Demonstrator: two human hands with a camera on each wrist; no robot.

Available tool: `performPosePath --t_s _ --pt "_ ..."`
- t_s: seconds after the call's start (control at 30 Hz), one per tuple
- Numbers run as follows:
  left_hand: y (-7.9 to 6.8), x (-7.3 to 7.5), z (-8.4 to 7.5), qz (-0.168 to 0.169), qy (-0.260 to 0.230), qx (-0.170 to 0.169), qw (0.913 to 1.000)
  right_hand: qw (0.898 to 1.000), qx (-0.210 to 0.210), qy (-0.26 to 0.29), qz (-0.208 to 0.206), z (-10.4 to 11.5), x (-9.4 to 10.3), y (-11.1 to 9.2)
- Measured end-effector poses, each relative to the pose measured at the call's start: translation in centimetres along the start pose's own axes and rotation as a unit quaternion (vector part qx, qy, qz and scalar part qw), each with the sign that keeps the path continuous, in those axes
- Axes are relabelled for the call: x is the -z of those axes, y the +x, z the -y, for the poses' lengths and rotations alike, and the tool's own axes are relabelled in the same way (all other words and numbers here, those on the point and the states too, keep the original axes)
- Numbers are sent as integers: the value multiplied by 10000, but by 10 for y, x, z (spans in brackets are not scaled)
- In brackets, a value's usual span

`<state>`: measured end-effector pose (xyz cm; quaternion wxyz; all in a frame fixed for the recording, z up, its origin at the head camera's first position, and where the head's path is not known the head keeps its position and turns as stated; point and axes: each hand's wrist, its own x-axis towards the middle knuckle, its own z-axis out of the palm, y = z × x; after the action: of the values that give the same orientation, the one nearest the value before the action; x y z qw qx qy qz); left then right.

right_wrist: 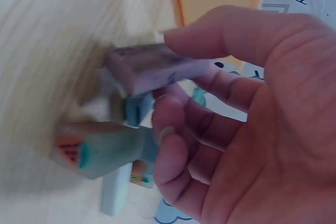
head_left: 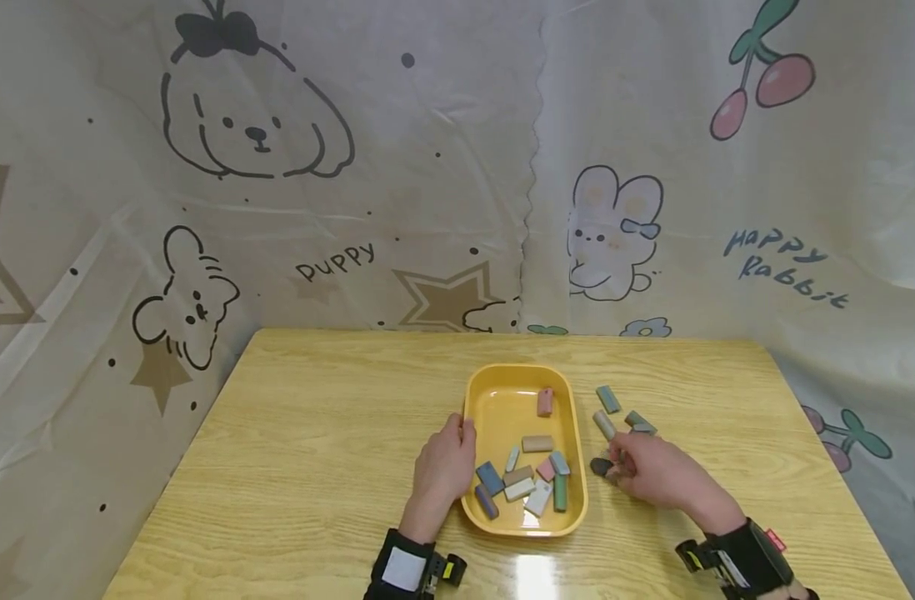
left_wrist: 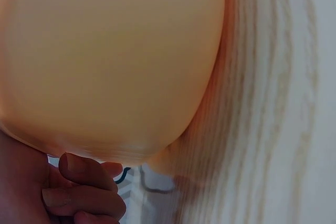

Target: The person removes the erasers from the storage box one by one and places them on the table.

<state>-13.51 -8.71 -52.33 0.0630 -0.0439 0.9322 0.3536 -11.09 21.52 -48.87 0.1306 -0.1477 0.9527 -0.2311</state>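
Note:
My left hand (head_left: 444, 462) holds the left rim of a yellow tray (head_left: 523, 523). In the left wrist view its curled fingers (left_wrist: 86, 198) lie at the tray's outer wall (left_wrist: 115, 66). To the right of the tray, my right hand (head_left: 656, 471) pinches a small purple-grey rectangular block (right_wrist: 152, 66) between thumb and fingers. Under that hand lie several more blocks, among them a greenish one (right_wrist: 105, 148) with a watermelon print on its end.
Inside the tray are several small blocks, including a red one (head_left: 545, 402), a tan one (head_left: 537, 444) and a green one (head_left: 559, 493). Right of the tray, a grey-green block (head_left: 608, 399) lies on the wooden table (head_left: 337, 433). A printed cloth (head_left: 442, 192) hangs behind.

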Motion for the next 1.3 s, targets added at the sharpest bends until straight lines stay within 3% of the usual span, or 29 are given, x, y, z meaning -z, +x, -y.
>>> performPosePath --t_s 0.23,0.47,0.63,0.83,1.03,1.3 --pt "0 0 -1 -10 -6 -6 10000 9978 160 -226 -598 25 18 9" --pt "0 2 -2 7 -74 -4 10000 9942 821 -416 -560 67 29 38" --pt "0 3 -2 58 -75 7 10000 9929 1138 -175 -308 96 22 62" --pt "-1 4 -3 62 -117 -43 9999 9904 1329 -251 276 120 -2 85" --pt "-2 3 -3 120 -177 -66 9997 9899 780 -450 1093 126 -22 92" --pt "1 2 1 8 17 -196 9998 9875 931 -206 1257 122 -36 95"
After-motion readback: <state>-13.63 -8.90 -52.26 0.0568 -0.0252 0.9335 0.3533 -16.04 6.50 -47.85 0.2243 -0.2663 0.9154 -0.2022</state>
